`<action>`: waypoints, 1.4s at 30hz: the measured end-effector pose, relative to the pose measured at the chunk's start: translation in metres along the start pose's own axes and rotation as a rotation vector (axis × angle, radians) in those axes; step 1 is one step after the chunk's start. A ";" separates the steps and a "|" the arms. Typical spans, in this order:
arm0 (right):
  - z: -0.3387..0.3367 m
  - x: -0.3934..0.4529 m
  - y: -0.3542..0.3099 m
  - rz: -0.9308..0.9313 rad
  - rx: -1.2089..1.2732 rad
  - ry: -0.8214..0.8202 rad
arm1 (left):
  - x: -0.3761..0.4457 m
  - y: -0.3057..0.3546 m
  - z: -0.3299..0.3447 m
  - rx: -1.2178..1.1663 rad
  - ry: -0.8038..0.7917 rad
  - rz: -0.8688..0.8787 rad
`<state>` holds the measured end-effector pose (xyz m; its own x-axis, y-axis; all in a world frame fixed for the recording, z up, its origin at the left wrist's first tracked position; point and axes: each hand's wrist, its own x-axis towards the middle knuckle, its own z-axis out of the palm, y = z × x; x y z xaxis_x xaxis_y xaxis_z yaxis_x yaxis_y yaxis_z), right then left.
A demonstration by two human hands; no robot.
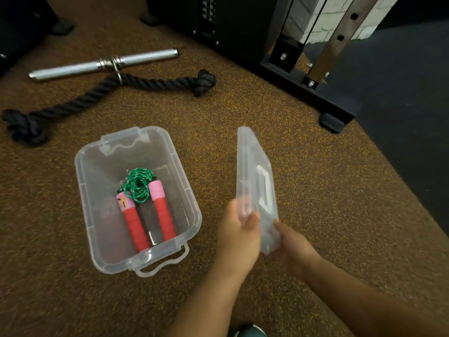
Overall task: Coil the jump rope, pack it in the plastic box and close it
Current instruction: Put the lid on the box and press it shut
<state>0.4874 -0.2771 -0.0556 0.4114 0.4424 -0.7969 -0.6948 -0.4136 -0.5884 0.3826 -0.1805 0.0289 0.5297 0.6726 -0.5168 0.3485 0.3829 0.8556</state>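
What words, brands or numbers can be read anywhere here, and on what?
None can be read.
Jump rope, left handle's pink end: a small dark print, too blurred to read.
Black machine: rows of pale marks, too small to read.
Plastic box and lid: no text shows.

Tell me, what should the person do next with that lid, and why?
Probably swing the lid left and lay it flat over the open box. The jump rope already lies coiled inside, handles side by side, and both the left hand and the right hand hold the lid on edge beside the box, so closing is what remains.
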 end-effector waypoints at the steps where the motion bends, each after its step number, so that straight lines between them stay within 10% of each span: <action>1: -0.002 0.001 -0.003 0.031 0.026 0.010 | -0.001 0.000 -0.006 -0.139 -0.012 -0.057; 9: 0.008 -0.009 -0.031 -0.234 -0.054 0.096 | 0.002 -0.003 -0.057 0.028 -0.006 -0.037; 22: 0.110 -0.042 -0.050 -0.646 -0.390 -0.162 | -0.013 -0.007 -0.131 0.116 0.551 0.135; 42: 0.165 -0.033 -0.026 -0.581 -0.763 -0.227 | -0.031 -0.037 -0.193 0.108 0.600 -0.064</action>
<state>0.3949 -0.1498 0.0087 0.3899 0.8485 -0.3578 0.1792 -0.4511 -0.8743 0.2037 -0.0935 0.0193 -0.0120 0.9018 -0.4320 0.4586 0.3888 0.7990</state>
